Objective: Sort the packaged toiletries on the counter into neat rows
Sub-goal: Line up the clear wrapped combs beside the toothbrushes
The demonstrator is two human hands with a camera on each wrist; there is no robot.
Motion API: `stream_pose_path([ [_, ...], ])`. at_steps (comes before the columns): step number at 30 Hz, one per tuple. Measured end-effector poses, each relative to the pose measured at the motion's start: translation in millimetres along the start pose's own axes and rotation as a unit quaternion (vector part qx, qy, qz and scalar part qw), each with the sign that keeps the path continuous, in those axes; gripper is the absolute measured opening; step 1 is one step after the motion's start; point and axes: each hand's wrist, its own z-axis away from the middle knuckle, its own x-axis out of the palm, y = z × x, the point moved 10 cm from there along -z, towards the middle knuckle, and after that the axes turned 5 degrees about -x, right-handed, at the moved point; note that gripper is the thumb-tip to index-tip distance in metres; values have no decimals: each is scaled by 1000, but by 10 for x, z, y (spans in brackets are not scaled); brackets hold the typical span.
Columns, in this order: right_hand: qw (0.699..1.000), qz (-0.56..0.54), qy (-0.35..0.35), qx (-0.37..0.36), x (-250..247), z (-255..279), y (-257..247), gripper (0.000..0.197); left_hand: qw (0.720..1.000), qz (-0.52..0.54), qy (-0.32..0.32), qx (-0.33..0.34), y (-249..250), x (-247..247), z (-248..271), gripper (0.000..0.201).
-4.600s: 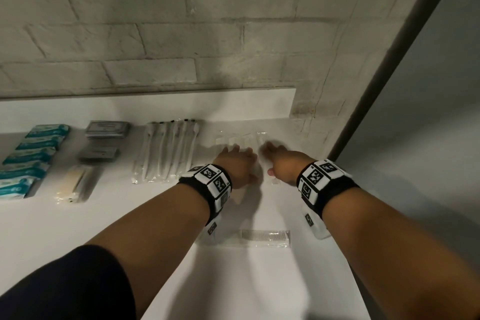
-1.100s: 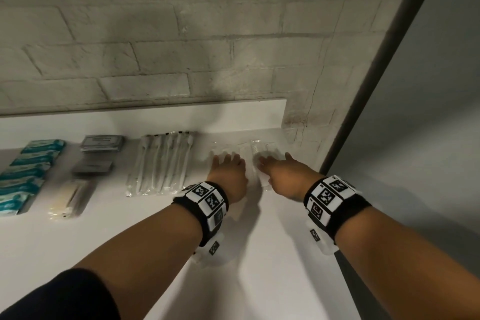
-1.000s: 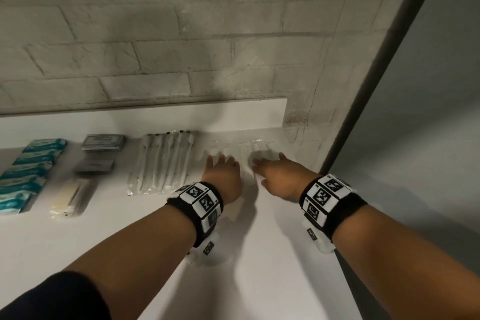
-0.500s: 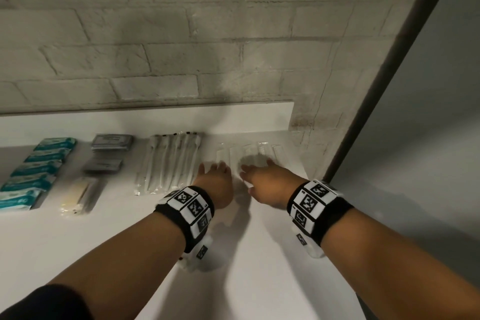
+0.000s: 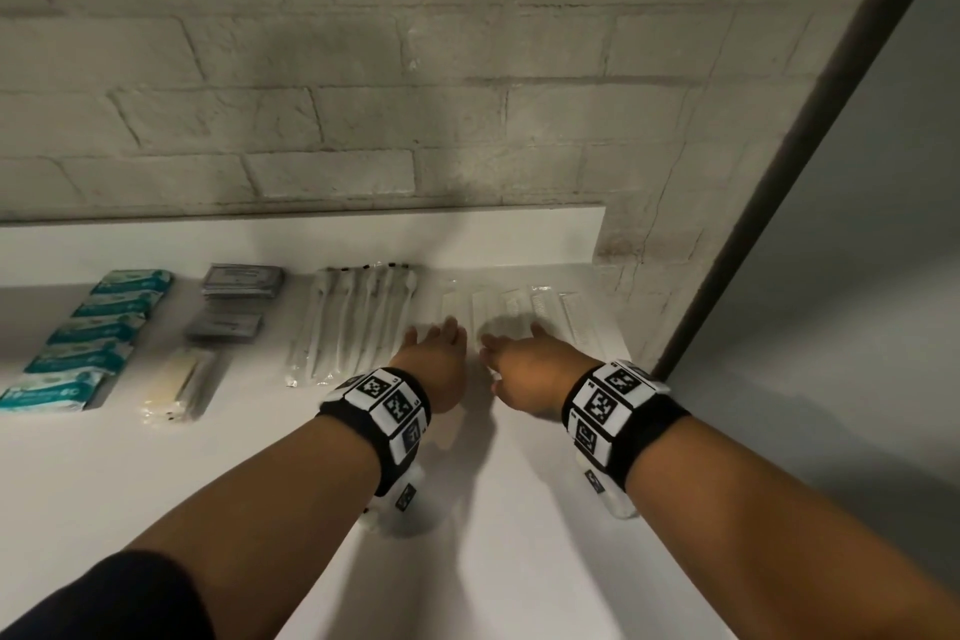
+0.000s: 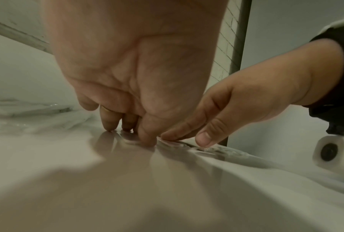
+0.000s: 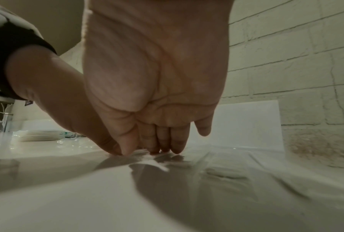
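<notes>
A row of clear-wrapped white combs (image 5: 545, 309) lies at the right end of the white counter (image 5: 156, 483). Both hands rest palm down on the near ends of these packs, side by side. My left hand (image 5: 441, 335) touches the leftmost packs with its fingertips (image 6: 109, 125) and thumb. My right hand (image 5: 511, 343) presses its fingertips (image 7: 175, 149) on the clear wrap (image 7: 226, 172) just to the right. Neither hand grips anything. The near ends of the packs are hidden under the hands.
To the left lie rows of wrapped toothbrushes (image 5: 358, 317), grey packets (image 5: 234, 301), a pale yellow packet (image 5: 176, 379) and teal packets (image 5: 98, 327). A white backsplash (image 5: 311, 239) and brick wall stand behind. The counter ends at the right by a dark post (image 5: 779, 172).
The comb pack that lay near the front edge 4.6 s ago is gone from there. Since a second ago both hands have slid slightly left and toward me along the comb row.
</notes>
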Motion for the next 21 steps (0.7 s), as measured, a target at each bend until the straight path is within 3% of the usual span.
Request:
stream_pose_path([
  [7, 998, -30, 55, 27, -123, 142, 159, 55, 998, 29, 49, 24, 101, -100, 47, 66],
  [12, 996, 5, -11, 90, 39, 206, 414, 54, 994, -23, 61, 85, 378, -109, 76, 57],
  [21, 994, -12, -39, 104, 111, 123, 399, 70, 993, -38, 75, 82, 379, -138, 68, 53],
])
